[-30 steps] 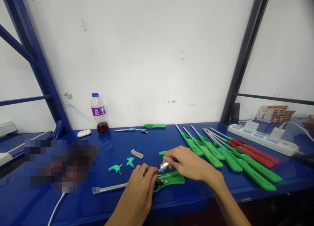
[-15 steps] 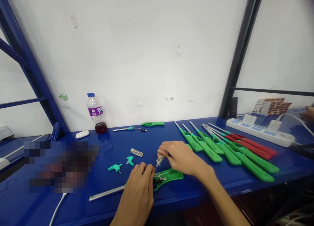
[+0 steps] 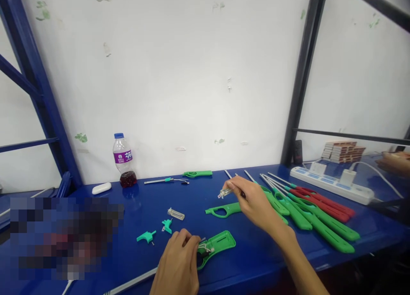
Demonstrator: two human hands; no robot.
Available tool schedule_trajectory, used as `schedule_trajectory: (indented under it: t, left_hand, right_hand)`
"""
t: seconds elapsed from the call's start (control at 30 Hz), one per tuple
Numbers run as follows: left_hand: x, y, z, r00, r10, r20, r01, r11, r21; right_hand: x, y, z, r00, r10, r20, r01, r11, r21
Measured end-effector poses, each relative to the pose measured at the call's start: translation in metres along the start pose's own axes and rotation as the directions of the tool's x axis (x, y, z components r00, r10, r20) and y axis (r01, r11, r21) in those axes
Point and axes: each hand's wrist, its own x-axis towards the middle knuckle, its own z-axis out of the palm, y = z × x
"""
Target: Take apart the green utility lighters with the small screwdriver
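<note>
My left hand (image 3: 179, 261) is closed around an open green lighter handle (image 3: 226, 241), with wires and a black part showing inside it. From that handle a metal tube (image 3: 134, 282) runs out toward the lower left. My right hand (image 3: 254, 201) pinches a small clear fuel tank (image 3: 225, 193) above the table, apart from the handle. Below it lies a loose green handle half (image 3: 233, 208), partly hidden by the right forearm. Another clear tank (image 3: 176, 214) and two teal triggers, one trigger (image 3: 146, 237) and a second trigger (image 3: 167, 225), rest left of the handle.
Several green lighters (image 3: 333, 237) and red lighters (image 3: 329, 207) lie at right, before a white power strip (image 3: 333, 184). A lighter tube (image 3: 158, 181), green shell (image 3: 197, 173), bottle (image 3: 123, 160) and white case (image 3: 101, 188) line the back. Another person's hand (image 3: 395, 162) shows at far right.
My right hand has lifted away from the open handle, up and to the right, with the clear tank in it. My left hand stays on the handle. The view has shifted slightly.
</note>
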Motion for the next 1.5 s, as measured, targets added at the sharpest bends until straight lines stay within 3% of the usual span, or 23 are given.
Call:
schedule_trajectory:
  t: [0.13, 0.3, 0.4, 0.53, 0.8, 0.93, 1.0, 1.1, 1.23, 1.37, 1.43, 1.5]
  left_hand:
    - [0.001, -0.005, -0.007, 0.996, 0.030, -0.083, -0.030, 1.000, -0.007]
    - [0.011, 0.000, -0.042, 0.970, 0.109, -0.216, -0.100, 0.993, 0.055]
    - [0.015, 0.006, -0.054, 0.951, 0.174, -0.256, -0.167, 0.985, 0.046]
    - [0.016, 0.010, -0.056, 0.922, 0.272, -0.274, -0.254, 0.962, 0.099]
    - [0.013, 0.008, -0.062, 0.985, 0.125, -0.117, -0.147, 0.968, -0.205]
    - [0.019, -0.014, -0.076, 0.990, -0.055, 0.130, 0.062, 0.997, -0.045]
    - [0.022, -0.026, -0.085, 0.952, -0.197, 0.235, 0.172, 0.977, 0.124]
    - [0.027, -0.039, -0.092, 0.908, -0.316, 0.277, 0.238, 0.930, 0.281]
    - [0.030, -0.045, -0.091, 0.902, -0.321, 0.287, 0.236, 0.926, 0.294]
    - [0.026, -0.041, -0.093, 0.910, -0.291, 0.297, 0.215, 0.940, 0.263]
    - [0.019, -0.038, -0.094, 0.929, -0.228, 0.293, 0.186, 0.969, 0.165]
    - [0.009, -0.037, -0.092, 0.947, -0.162, 0.276, 0.154, 0.987, 0.052]
  right_hand:
    - [-0.002, -0.024, 0.001, 0.994, -0.021, 0.111, 0.009, 0.994, 0.111]
    - [-0.001, -0.052, 0.012, 0.964, -0.075, 0.256, 0.030, 0.984, 0.176]
    - [-0.001, -0.060, 0.017, 0.945, -0.080, 0.317, 0.015, 0.979, 0.202]
    - [-0.003, -0.063, 0.019, 0.930, -0.032, 0.367, -0.054, 0.974, 0.221]
    - [-0.004, -0.063, 0.023, 0.932, -0.010, 0.363, -0.088, 0.963, 0.254]
    - [-0.003, -0.057, 0.029, 0.935, 0.038, 0.353, -0.104, 0.980, 0.169]
    - [-0.003, -0.051, 0.036, 0.929, 0.049, 0.368, -0.091, 0.991, 0.098]
    - [-0.003, -0.043, 0.050, 0.913, 0.046, 0.405, -0.052, 0.999, 0.004]
    - [-0.002, -0.039, 0.057, 0.915, 0.060, 0.398, -0.024, 0.995, -0.095]
    - [-0.002, -0.039, 0.036, 0.919, 0.102, 0.381, -0.061, 0.991, -0.119]
    - [-0.004, -0.039, 0.020, 0.885, 0.133, 0.447, -0.106, 0.991, -0.086]
    - [-0.007, -0.040, 0.008, 0.816, 0.150, 0.558, -0.154, 0.987, -0.040]
